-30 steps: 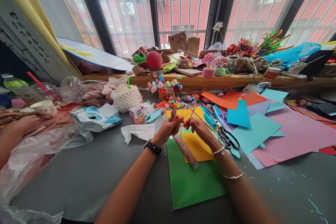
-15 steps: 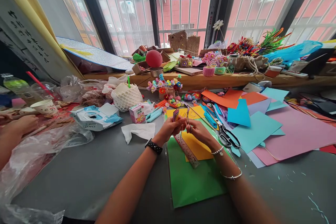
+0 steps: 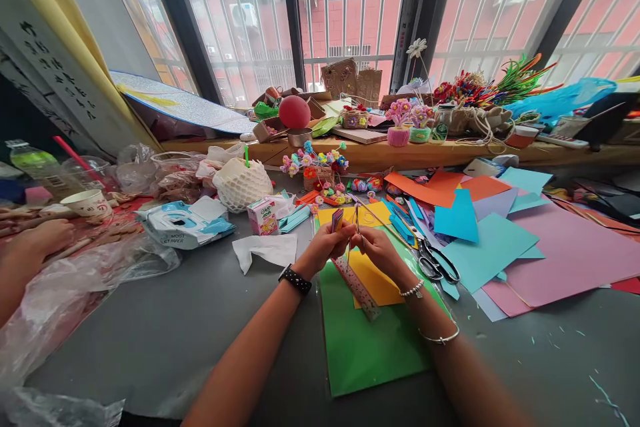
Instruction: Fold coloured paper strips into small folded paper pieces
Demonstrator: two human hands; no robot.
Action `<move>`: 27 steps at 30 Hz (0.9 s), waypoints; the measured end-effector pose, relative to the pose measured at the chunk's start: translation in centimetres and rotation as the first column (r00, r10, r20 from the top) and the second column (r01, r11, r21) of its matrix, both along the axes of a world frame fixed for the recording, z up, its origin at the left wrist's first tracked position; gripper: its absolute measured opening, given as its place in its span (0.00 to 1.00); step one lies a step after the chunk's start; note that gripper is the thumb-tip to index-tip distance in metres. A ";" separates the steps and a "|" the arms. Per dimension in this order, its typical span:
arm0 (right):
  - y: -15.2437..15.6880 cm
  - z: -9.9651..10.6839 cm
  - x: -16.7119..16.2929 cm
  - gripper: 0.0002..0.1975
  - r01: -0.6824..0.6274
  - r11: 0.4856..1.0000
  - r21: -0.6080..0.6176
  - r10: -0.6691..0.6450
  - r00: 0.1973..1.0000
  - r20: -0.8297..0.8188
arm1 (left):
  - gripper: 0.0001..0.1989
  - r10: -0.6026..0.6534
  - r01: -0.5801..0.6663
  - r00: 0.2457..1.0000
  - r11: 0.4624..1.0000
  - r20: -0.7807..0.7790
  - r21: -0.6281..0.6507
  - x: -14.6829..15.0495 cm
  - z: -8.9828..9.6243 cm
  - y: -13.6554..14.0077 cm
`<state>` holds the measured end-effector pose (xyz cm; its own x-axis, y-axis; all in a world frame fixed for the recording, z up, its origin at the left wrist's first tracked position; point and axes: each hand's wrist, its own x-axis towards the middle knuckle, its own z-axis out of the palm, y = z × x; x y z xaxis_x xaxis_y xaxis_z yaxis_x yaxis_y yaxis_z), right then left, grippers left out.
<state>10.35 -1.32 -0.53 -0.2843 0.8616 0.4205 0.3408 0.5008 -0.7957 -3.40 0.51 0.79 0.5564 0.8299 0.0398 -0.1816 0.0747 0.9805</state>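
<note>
My left hand (image 3: 325,248) is closed on a small stack of coloured paper strips (image 3: 337,217), whose upper end sticks out above the thumb. Right beside it, my right hand (image 3: 379,250) pinches a slim grey object (image 3: 357,215) that is too small to name. The fingertips of both hands meet. Below them lie a clear patterned ruler (image 3: 359,290), a yellow sheet (image 3: 387,280) and a green sheet (image 3: 375,353). Black-handled scissors (image 3: 436,261) rest just right of my right wrist.
Blue and pink paper sheets (image 3: 575,250) spread out at the right. A wet wipe pack (image 3: 183,223), a small pink box (image 3: 263,217) and a white tissue (image 3: 265,250) lie left of my hands. Another person's hand (image 3: 37,243) is at the far left. Craft flowers (image 3: 315,163) stand behind.
My right hand has moved slightly left, closer to my left hand, and the slim object has shifted a little with it. The left hand keeps its hold on the paper strips.
</note>
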 end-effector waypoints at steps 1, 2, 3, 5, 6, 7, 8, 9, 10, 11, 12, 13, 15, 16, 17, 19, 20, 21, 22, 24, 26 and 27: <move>0.0 0.0 -0.1 0.27 0.001 1.000 -0.003 -0.001 1.000 -0.011 | 0.16 0.002 -0.002 1.000 1.000 0.003 -0.004 0.0 0.0 0.0; -0.1 0.0 -0.1 0.26 0.004 1.000 -0.006 -0.004 1.000 -0.022 | 0.16 0.008 -0.007 1.000 1.000 0.005 -0.012 0.0 0.0 0.0; -0.1 0.0 -0.1 0.26 0.008 1.000 -0.009 -0.008 0.999 -0.031 | 0.16 0.014 -0.014 1.000 1.000 0.007 -0.019 0.0 0.0 0.0; 0.0 -0.1 -0.2 0.25 0.019 1.000 -0.013 -0.020 0.999 -0.043 | 0.16 0.024 -0.024 1.000 0.999 0.015 -0.025 -0.1 -0.1 0.1; 0.0 -0.2 -0.2 0.25 0.021 1.000 -0.016 -0.022 0.999 -0.046 | 0.15 0.025 -0.025 1.000 0.999 0.019 -0.023 -0.1 -0.1 0.2; 0.0 -0.2 -0.2 0.25 0.017 1.000 -0.018 -0.018 0.999 -0.050 | 0.15 0.023 -0.023 0.999 1.000 0.023 -0.020 -0.2 -0.2 0.3; 0.0 -0.2 -0.2 0.25 0.008 1.000 -0.020 -0.009 0.998 -0.055 | 0.15 0.020 -0.020 1.000 1.000 0.024 -0.017 -0.2 -0.2 0.3; 0.0 -0.2 -0.1 0.25 -0.007 1.000 -0.020 0.005 0.998 -0.063 | 0.15 0.016 -0.016 1.000 1.000 0.023 -0.015 -0.2 -0.3 0.3; 0.0 -0.2 -0.1 0.26 -0.024 1.000 -0.018 0.023 0.997 -0.076 | 0.15 0.011 -0.011 1.000 1.000 0.020 -0.013 -0.2 -0.3 0.3; -0.1 -0.2 0.0 0.26 -0.044 0.999 -0.017 0.042 0.995 -0.089 | 0.15 0.002 -0.002 1.000 1.000 0.015 -0.011 -0.2 -0.3 0.3; -0.1 -0.1 0.0 0.26 -0.062 0.998 -0.016 0.060 0.993 -0.102 | 0.14 -0.010 0.010 1.000 1.000 0.007 -0.006 -0.1 -0.3 0.2; -0.1 -0.1 0.1 0.26 -0.078 0.997 -0.015 0.076 0.991 -0.110 | 0.14 -0.022 0.022 1.000 1.000 -0.001 -0.001 -0.1 -0.3 0.2; -0.1 -0.1 0.2 0.27 -0.093 0.996 -0.016 0.090 0.989 -0.117 | 0.14 -0.037 0.037 0.999 0.999 -0.018 0.005 0.0 -0.2 0.0; -0.1 -0.1 0.2 0.27 -0.086 0.996 -0.014 0.084 0.990 -0.117 | 0.15 -0.037 0.037 0.999 0.999 -0.024 0.004 0.0 -0.2 0.0; -0.1 -0.2 0.2 0.27 -0.071 0.997 -0.011 0.069 0.991 -0.116 | 0.15 -0.033 0.033 0.999 0.999 -0.025 0.002 0.0 -0.1 0.0; 0.0 -0.3 0.0 0.26 -0.033 0.999 -0.001 0.032 0.993 -0.114 | 0.15 -0.023 0.023 1.000 1.000 -0.017 -0.002 0.0 -0.1 0.0; 0.0 -0.4 -0.1 0.26 -0.019 1.000 0.004 0.019 0.993 -0.114 | 0.15 -0.020 0.020 1.000 1.000 -0.012 -0.002 0.0 -0.1 0.0; 0.1 -0.4 -0.2 0.25 -0.010 1.000 0.008 0.011 0.993 -0.115 | 0.15 -0.015 0.015 1.000 1.000 -0.008 -0.002 -0.1 -0.1 0.1; 0.1 -0.5 -0.2 0.25 -0.006 1.000 0.011 0.007 0.993 -0.118 | 0.15 -0.012 0.012 1.000 1.000 -0.003 -0.003 -0.1 -0.1 0.1; 0.1 -0.5 -0.3 0.25 -0.001 1.000 0.009 0.002 0.991 -0.132 | 0.15 -0.011 0.011 1.000 1.000 0.008 -0.004 -0.1 -0.2 0.2; 0.0 -0.5 -0.1 0.25 -0.015 1.000 -0.008 0.014 0.987 -0.159 | 0.15 -0.027 0.027 1.000 1.000 0.012 0.005 0.0 -0.3 0.1; 0.1 -0.5 0.0 0.25 -0.032 0.999 -0.024 0.027 0.981 -0.190 | 0.15 -0.043 0.043 0.999 0.999 0.004 0.014 0.0 -0.4 0.1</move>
<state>10.33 -1.27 -1.05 -0.2271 0.8657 0.4461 0.1676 0.4859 -0.8578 -3.38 0.58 0.42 0.5912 0.8047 0.0538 -0.1828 0.0687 0.9807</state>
